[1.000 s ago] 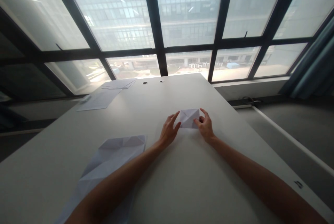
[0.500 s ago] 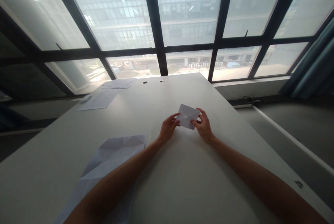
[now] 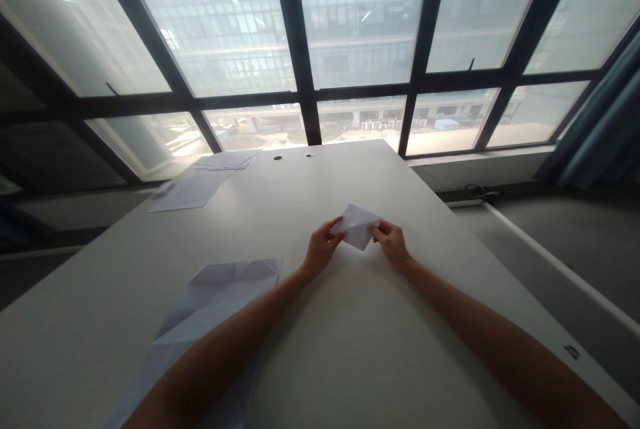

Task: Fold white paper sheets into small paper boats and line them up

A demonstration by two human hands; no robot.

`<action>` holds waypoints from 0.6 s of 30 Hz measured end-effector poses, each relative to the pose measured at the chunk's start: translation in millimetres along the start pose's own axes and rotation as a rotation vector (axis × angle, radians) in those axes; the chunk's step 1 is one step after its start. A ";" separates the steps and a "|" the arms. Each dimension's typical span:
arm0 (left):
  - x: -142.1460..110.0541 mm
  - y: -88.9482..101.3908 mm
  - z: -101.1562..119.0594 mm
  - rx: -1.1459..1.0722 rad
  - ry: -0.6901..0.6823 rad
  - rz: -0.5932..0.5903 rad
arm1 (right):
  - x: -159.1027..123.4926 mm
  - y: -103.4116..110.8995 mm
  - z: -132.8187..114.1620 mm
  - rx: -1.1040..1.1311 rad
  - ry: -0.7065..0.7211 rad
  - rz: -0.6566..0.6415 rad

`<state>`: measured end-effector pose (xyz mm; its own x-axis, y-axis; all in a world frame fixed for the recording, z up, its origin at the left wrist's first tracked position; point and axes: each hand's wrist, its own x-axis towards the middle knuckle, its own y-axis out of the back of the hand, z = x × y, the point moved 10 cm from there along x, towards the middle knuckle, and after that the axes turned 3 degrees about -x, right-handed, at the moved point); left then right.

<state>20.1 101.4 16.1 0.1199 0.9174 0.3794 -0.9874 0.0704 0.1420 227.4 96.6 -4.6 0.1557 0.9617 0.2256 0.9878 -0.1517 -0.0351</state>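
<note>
A small folded white paper (image 3: 357, 227) with crease lines is held between both hands, a little above the table. My left hand (image 3: 323, 242) pinches its left corner, thumb in front and fingers behind. At the right corner, my right hand (image 3: 391, 242) grips the paper between thumb and fingers. Under and beside my left forearm lies a large creased white sheet (image 3: 220, 292), partly covered by the arm.
The white table (image 3: 320, 182) reaches toward the large windows. More white paper sheets (image 3: 193, 189) lie at its far left. Two round holes, one a cable hole (image 3: 278, 158), sit near the far edge. A blue curtain (image 3: 595, 122) hangs at the right.
The folded paper has turned slightly and its facets now stand out more. My right hand's fingers have closed in at the right corner; the left hand has barely moved.
</note>
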 end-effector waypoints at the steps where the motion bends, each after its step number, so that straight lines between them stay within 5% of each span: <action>1: 0.1 -0.4 0.2 -0.005 -0.001 -0.004 | 0.0 0.7 -0.8 -0.005 0.006 0.003; 18: -0.6 3.1 4.9 0.188 -0.073 0.018 | -2.0 -2.8 -6.0 0.058 0.058 -0.012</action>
<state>17.4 99.1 20.7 0.1162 0.8866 0.4478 -0.9536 -0.0265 0.2999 224.3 93.7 0.9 0.1454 0.9483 0.2820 0.9882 -0.1254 -0.0880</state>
